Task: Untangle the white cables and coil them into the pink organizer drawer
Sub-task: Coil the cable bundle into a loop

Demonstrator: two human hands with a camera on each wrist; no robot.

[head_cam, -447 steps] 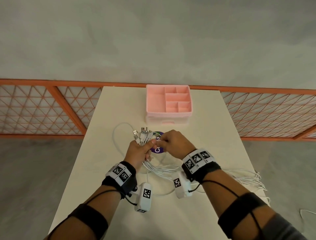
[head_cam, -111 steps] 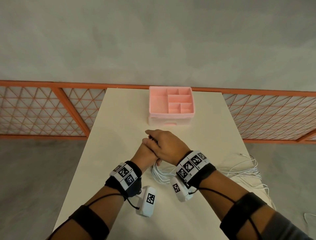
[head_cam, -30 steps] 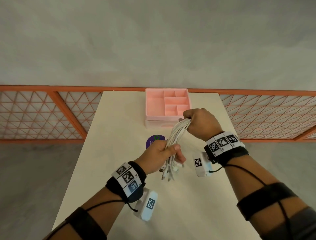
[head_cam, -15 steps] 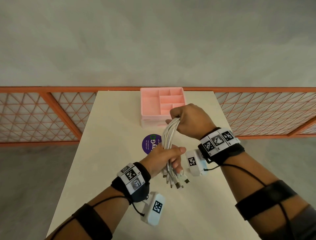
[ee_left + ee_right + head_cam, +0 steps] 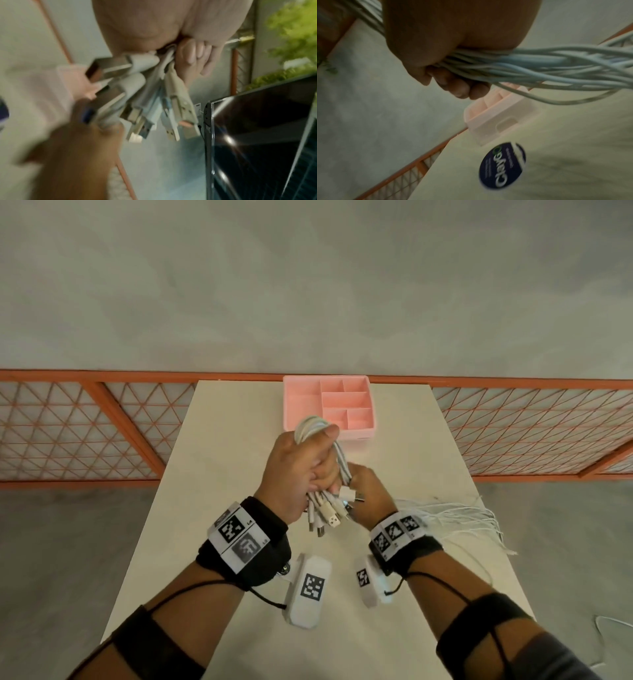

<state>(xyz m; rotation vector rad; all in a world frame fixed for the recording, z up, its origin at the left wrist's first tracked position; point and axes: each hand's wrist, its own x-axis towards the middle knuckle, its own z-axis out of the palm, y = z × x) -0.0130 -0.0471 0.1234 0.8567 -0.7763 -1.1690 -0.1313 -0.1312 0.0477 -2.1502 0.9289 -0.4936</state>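
A bundle of white cables (image 5: pixel 337 460) is held up over the cream table (image 5: pixel 222 460). My left hand (image 5: pixel 301 470) grips it with curled fingers (image 5: pixel 193 54); a folded loop (image 5: pixel 310 426) sticks out above the fist and several USB plugs (image 5: pixel 323 517) (image 5: pixel 137 97) hang below. My right hand (image 5: pixel 368 491) sits just right of the plugs and grips the same cables (image 5: pixel 522 65), whose loose lengths (image 5: pixel 459 515) trail to the table's right edge. The pink organizer (image 5: pixel 363 433) (image 5: pixel 496 115) stands at the far end with its compartments open to view and its drawer front closed.
An orange lattice railing (image 5: pixel 85 429) runs behind the table. A round purple sticker (image 5: pixel 503 165) lies on the tabletop in front of the organizer. A dark screen (image 5: pixel 260 135) shows in the left wrist view. One more cable (image 5: pixel 613 625) lies on the floor at the right.
My right hand has dropped from the bundle's upper end near the organizer to beside the plugs. My left hand has risen, and the cables now fold into a loop above it.
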